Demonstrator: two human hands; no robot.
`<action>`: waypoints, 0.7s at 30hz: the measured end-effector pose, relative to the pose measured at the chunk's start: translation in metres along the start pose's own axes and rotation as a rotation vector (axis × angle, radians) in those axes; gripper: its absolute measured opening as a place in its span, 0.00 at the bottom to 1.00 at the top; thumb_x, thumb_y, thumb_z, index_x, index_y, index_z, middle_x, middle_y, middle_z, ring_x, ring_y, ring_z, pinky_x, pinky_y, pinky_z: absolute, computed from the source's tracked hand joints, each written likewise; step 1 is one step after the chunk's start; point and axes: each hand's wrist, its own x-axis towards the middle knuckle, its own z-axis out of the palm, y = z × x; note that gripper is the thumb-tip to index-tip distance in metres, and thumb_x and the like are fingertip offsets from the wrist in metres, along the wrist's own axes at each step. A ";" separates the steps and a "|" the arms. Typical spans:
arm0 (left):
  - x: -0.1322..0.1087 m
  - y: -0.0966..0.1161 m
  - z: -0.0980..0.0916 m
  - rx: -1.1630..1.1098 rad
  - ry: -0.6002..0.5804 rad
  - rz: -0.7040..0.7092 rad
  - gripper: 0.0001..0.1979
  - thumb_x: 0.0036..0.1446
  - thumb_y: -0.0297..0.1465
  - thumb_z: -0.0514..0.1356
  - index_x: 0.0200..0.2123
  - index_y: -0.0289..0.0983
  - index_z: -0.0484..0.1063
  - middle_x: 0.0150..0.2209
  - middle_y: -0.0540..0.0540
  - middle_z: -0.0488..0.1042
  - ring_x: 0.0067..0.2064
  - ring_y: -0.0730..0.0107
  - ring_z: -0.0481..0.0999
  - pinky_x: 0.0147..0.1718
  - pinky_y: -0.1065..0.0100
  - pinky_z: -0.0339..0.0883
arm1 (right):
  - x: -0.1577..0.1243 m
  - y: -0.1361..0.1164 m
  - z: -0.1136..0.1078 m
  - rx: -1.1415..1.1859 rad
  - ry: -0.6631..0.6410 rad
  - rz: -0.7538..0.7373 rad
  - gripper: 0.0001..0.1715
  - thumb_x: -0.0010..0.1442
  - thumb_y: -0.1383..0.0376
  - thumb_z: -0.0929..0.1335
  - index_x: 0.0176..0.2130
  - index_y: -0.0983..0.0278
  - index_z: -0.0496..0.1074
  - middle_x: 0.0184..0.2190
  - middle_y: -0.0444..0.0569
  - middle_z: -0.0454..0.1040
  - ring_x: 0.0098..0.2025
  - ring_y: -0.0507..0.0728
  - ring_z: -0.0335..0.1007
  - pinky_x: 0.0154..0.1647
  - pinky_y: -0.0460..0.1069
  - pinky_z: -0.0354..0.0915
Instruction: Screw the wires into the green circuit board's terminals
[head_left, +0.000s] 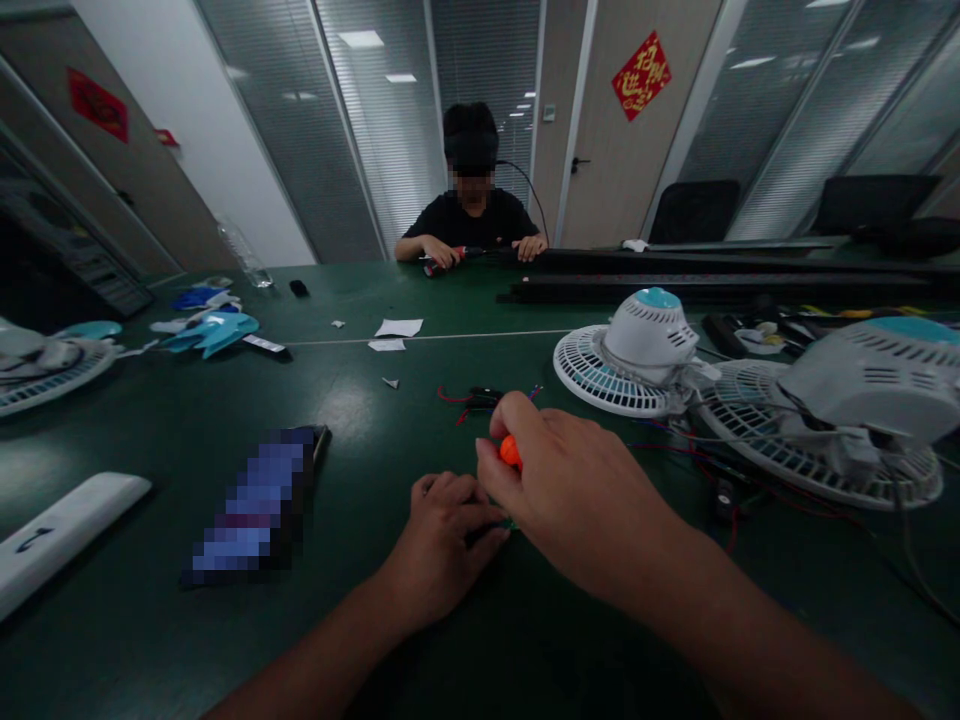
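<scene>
My right hand (pixel 577 490) is closed around an orange-handled tool (pixel 511 451), which looks like a screwdriver. Only the rounded orange end shows between thumb and forefinger; its shaft is hidden by the hand. Low on the table, my left hand (pixel 450 540) pinches a small green piece (pixel 511 524), seemingly a circuit board and mostly covered by the fingers. The two hands meet there, the right one above the left. Just beyond them lies a small black part (pixel 484 398) with red and blue wires.
White fan housings (pixel 651 340) with trailing wires crowd the right side. A phone (pixel 255 505) and a white casing (pixel 67 530) lie left. Blue fan blades (pixel 210 332) and a bottle (pixel 246 255) stand farther back. Across the table, a person (pixel 474 215) holds a red-and-black tool (pixel 450 260).
</scene>
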 end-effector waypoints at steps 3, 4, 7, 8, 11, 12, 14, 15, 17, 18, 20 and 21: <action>-0.001 0.000 0.000 -0.005 0.013 0.012 0.10 0.55 0.26 0.64 0.39 0.45 0.79 0.40 0.47 0.74 0.48 0.54 0.70 0.54 0.43 0.56 | 0.000 0.001 -0.001 0.031 -0.017 -0.003 0.13 0.64 0.59 0.58 0.43 0.62 0.66 0.30 0.49 0.75 0.30 0.57 0.69 0.26 0.51 0.53; -0.001 0.000 0.000 -0.007 0.015 0.016 0.10 0.56 0.26 0.64 0.40 0.46 0.79 0.40 0.47 0.75 0.48 0.54 0.70 0.54 0.43 0.56 | 0.000 0.001 -0.001 0.043 -0.020 -0.001 0.13 0.64 0.59 0.59 0.43 0.62 0.66 0.31 0.49 0.75 0.30 0.58 0.69 0.27 0.51 0.53; -0.001 0.000 0.000 -0.009 0.012 0.020 0.13 0.56 0.26 0.63 0.42 0.48 0.78 0.42 0.48 0.75 0.49 0.54 0.70 0.54 0.42 0.55 | 0.000 0.001 -0.002 0.087 -0.021 -0.007 0.13 0.63 0.60 0.60 0.44 0.63 0.65 0.32 0.50 0.75 0.32 0.58 0.70 0.28 0.51 0.55; -0.001 0.000 0.000 -0.009 0.011 0.019 0.14 0.55 0.25 0.64 0.43 0.49 0.78 0.43 0.48 0.75 0.49 0.54 0.70 0.54 0.42 0.54 | 0.000 0.001 -0.002 0.099 -0.019 -0.008 0.13 0.63 0.60 0.60 0.45 0.63 0.65 0.32 0.50 0.75 0.33 0.58 0.70 0.28 0.51 0.55; -0.001 0.001 -0.001 -0.012 0.011 0.022 0.14 0.55 0.25 0.64 0.42 0.48 0.78 0.43 0.48 0.75 0.49 0.54 0.70 0.54 0.41 0.54 | 0.000 0.001 -0.002 0.113 -0.025 -0.011 0.13 0.62 0.61 0.61 0.45 0.64 0.64 0.33 0.51 0.75 0.34 0.59 0.71 0.29 0.51 0.57; -0.001 0.001 -0.001 -0.012 0.009 0.023 0.13 0.56 0.25 0.64 0.42 0.48 0.79 0.43 0.48 0.75 0.49 0.54 0.70 0.54 0.41 0.54 | 0.000 0.001 -0.003 0.113 -0.028 -0.010 0.13 0.62 0.61 0.61 0.45 0.64 0.64 0.33 0.51 0.75 0.34 0.59 0.71 0.29 0.51 0.57; -0.001 0.001 0.000 -0.010 0.007 0.025 0.13 0.55 0.25 0.64 0.42 0.47 0.79 0.43 0.48 0.75 0.49 0.54 0.70 0.53 0.41 0.55 | 0.000 0.002 -0.002 0.115 -0.036 -0.015 0.13 0.62 0.61 0.61 0.45 0.64 0.64 0.33 0.51 0.75 0.35 0.58 0.70 0.30 0.51 0.57; 0.000 0.001 0.000 -0.010 0.008 0.026 0.13 0.55 0.25 0.64 0.42 0.47 0.79 0.43 0.48 0.75 0.49 0.54 0.70 0.53 0.41 0.55 | 0.000 0.002 -0.002 0.116 -0.035 -0.019 0.12 0.62 0.61 0.61 0.45 0.64 0.64 0.33 0.51 0.75 0.35 0.58 0.70 0.30 0.51 0.57; 0.000 0.000 0.000 -0.013 0.010 0.030 0.13 0.55 0.25 0.64 0.42 0.47 0.79 0.43 0.48 0.75 0.48 0.55 0.70 0.54 0.41 0.55 | 0.000 0.002 -0.002 0.113 -0.031 -0.028 0.12 0.63 0.61 0.60 0.44 0.64 0.64 0.33 0.50 0.75 0.34 0.57 0.70 0.30 0.51 0.57; 0.000 0.000 0.000 -0.015 0.010 0.030 0.14 0.55 0.25 0.64 0.42 0.48 0.79 0.43 0.48 0.75 0.48 0.55 0.70 0.54 0.41 0.54 | -0.001 0.002 -0.003 0.105 -0.028 -0.034 0.12 0.63 0.61 0.60 0.44 0.63 0.65 0.32 0.49 0.75 0.33 0.57 0.69 0.29 0.51 0.56; 0.000 0.001 0.000 -0.020 0.008 0.031 0.15 0.55 0.24 0.64 0.43 0.48 0.78 0.44 0.48 0.76 0.49 0.54 0.70 0.54 0.40 0.55 | -0.001 0.002 -0.003 0.076 -0.016 -0.051 0.13 0.64 0.59 0.59 0.44 0.62 0.65 0.31 0.48 0.74 0.30 0.56 0.68 0.27 0.51 0.54; 0.000 0.001 0.000 -0.021 0.011 0.037 0.15 0.55 0.24 0.64 0.43 0.49 0.78 0.45 0.48 0.76 0.49 0.54 0.70 0.54 0.40 0.55 | -0.002 0.002 -0.004 0.057 -0.012 -0.059 0.14 0.65 0.58 0.58 0.43 0.62 0.66 0.30 0.47 0.74 0.29 0.56 0.67 0.27 0.51 0.52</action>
